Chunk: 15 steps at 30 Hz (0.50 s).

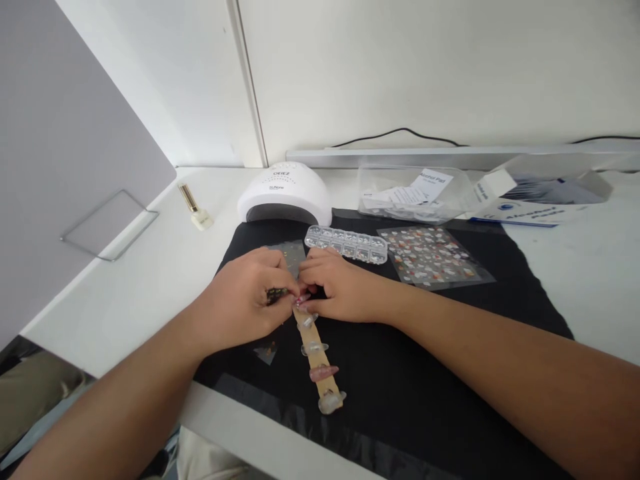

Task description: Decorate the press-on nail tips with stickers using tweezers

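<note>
Nearest the front edge of the black mat [450, 400]: wooden stick [316, 357] carrying stuck-on nail tips, running back toward both hands at mat centre. Left hand [240, 303] pinches a small dark sticker piece [276, 293] between curled fingers; right hand [345, 288], fingers bent, presses on the nail tip [303, 301] at the stick's far end, fingertips of both hands touching. Far side of the bench, left to right: gold-capped polish bottle [195, 207], white nail lamp [284, 194], clear rhinestone box [347, 243], sticker sheet [434, 256], open carton [540, 193].
</note>
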Motion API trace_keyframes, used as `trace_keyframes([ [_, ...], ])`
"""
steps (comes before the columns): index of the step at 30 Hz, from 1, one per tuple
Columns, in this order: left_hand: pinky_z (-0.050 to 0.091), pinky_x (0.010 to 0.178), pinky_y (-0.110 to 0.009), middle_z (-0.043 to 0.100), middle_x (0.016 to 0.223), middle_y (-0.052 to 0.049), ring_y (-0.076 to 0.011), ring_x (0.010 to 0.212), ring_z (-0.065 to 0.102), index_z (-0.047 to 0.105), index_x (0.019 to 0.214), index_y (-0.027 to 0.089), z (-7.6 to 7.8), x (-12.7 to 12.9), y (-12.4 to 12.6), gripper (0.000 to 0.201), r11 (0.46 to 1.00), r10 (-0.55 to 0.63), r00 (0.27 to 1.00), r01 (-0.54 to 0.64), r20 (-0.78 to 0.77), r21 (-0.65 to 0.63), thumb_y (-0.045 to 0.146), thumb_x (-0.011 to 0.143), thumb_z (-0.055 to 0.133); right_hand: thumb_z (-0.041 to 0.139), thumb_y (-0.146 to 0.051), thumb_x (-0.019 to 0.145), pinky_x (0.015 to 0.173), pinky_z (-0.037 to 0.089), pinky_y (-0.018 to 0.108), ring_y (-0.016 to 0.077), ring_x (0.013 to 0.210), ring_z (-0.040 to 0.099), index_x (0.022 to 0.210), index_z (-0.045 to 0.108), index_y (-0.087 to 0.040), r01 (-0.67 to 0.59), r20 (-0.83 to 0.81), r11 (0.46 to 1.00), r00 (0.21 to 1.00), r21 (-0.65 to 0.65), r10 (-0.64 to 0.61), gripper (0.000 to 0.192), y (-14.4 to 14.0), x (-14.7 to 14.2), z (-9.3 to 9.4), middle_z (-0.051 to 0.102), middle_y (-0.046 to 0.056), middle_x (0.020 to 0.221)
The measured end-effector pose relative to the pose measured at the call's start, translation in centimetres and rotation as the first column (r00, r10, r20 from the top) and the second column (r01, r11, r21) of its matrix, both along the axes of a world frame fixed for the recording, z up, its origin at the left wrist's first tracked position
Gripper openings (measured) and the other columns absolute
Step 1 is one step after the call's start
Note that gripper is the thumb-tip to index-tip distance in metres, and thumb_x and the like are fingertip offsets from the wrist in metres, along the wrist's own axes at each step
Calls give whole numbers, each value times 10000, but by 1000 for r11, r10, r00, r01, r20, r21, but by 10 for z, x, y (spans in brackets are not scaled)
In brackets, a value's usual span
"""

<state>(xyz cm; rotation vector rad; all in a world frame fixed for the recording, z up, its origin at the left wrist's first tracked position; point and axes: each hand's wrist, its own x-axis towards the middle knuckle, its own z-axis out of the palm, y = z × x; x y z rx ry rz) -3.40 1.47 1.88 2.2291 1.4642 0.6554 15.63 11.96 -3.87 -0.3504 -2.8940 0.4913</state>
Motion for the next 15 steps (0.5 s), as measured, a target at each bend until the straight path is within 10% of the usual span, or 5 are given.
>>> trace_keyframes([
  [15, 476, 715, -378, 684, 801, -47, -245, 851, 617, 793, 801, 201, -5, 2, 3, 207, 997, 32, 998, -36, -51, -70, 129, 825, 600, 671, -371, 994, 945, 606, 482, 251, 1111, 698, 1267, 655, -176, 10, 5, 1000, 1000, -2, -10, 336, -1, -1, 1, 688, 100, 1293],
])
